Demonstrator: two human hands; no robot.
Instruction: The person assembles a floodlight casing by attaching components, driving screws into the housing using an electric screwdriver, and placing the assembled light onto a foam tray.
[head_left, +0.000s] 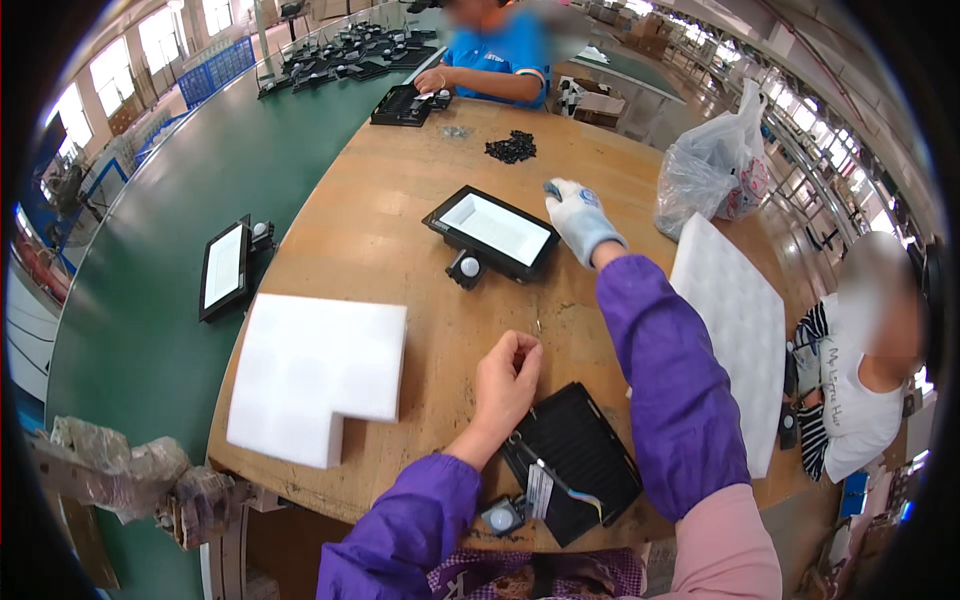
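The wooden table [350, 220] fills your mid-frame. The ribbed black floodlight [580, 455] lies lower centre, the white-faced floodlight [497, 228] above. Your bare left hand [508, 375], centre, curls its fingers together; your gloved right hand [583, 215], upper centre: finger spacing I cannot tell.

1. Floodlight [497, 231], mid-bench [335, 235]: tiny pale lettering at its black frame's left corner, too small to read.
2. Finned black housing [590, 445], bench's near edge: white label [539, 493], print illegible.
3. Right hand [580, 215]: blue mark printed on its white glove [594, 231].
4. White shirt [858, 430], beyond the bench's right edge: dark script.
5. Blue shirt [500, 45], far edge: pale lettering, blurred.
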